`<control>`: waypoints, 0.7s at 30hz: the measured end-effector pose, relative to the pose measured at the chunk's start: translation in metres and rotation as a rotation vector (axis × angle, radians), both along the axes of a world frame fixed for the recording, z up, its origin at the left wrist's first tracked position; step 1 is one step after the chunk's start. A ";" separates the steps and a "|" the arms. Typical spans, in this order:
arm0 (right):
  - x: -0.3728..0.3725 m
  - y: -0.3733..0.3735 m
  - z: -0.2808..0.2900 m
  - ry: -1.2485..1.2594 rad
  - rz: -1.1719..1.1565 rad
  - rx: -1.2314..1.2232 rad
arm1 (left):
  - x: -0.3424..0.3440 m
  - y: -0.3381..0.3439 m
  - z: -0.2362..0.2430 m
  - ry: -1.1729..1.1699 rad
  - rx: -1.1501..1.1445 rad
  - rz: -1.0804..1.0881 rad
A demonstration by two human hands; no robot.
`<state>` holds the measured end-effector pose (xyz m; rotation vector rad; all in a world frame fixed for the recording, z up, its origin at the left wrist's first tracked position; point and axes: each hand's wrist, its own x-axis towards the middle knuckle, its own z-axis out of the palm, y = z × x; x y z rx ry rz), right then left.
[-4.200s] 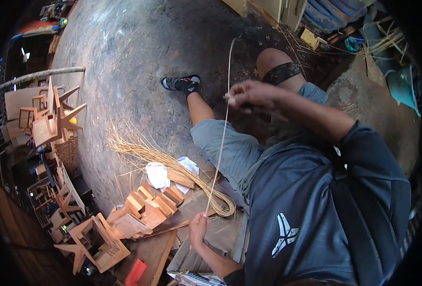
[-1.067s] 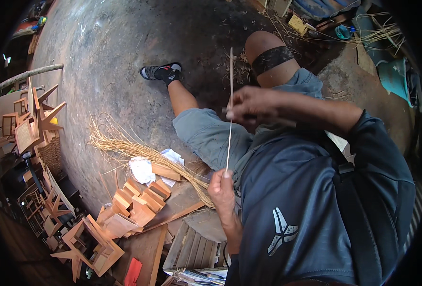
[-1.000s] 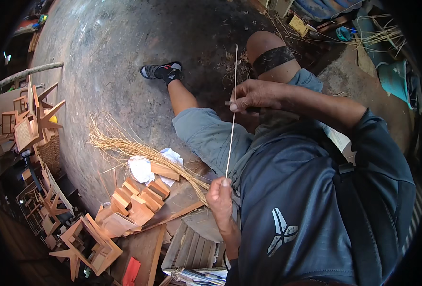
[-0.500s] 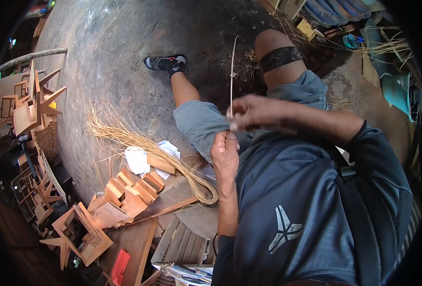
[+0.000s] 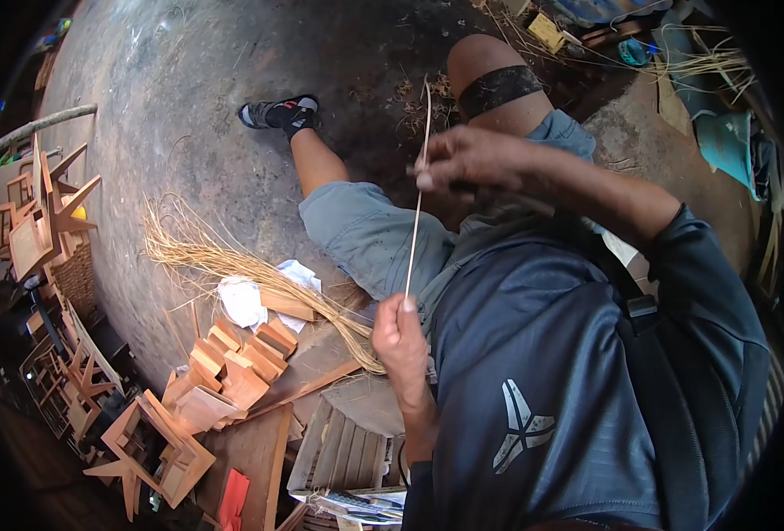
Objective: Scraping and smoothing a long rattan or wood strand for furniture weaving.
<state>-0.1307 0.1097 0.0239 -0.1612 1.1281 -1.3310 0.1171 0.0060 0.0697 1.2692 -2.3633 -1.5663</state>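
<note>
A thin pale cane strip (image 5: 416,232) stretches between my hands over my lap, its free far end rising past my fingers. Low at the left, my left hand (image 5: 400,343) is closed on the near part, thumb on top. Farther up, my right hand (image 5: 463,159) pinches the same strip between thumb and fingers; it is slightly blurred. A dark band (image 5: 501,90) wraps my right leg near the knee. To the left of my lap lies a long bundle of cane strips (image 5: 224,257), loose and spread at its far end.
Beside the bundle sit cut wooden blocks (image 5: 264,356) and a white cloth (image 5: 242,302). Small wooden frames (image 5: 157,447) stand at the left edge. A slatted crate (image 5: 343,451) is close to my left arm. A teal container (image 5: 728,150) stands at the right.
My left hand has drawn down and nearer along the strip, and my right hand sits slightly higher. The gap between them has widened, showing more strip. The whole view has shifted a little.
</note>
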 end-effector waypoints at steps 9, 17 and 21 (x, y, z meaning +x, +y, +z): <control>0.024 -0.002 0.001 -0.063 0.212 -0.020 | -0.019 0.009 -0.014 0.106 0.243 0.171; 0.061 -0.011 -0.006 -0.255 0.102 -0.149 | -0.022 0.005 -0.015 0.133 0.161 0.060; 0.046 -0.009 -0.008 -0.271 0.044 -0.142 | 0.003 0.000 -0.004 0.052 0.179 0.096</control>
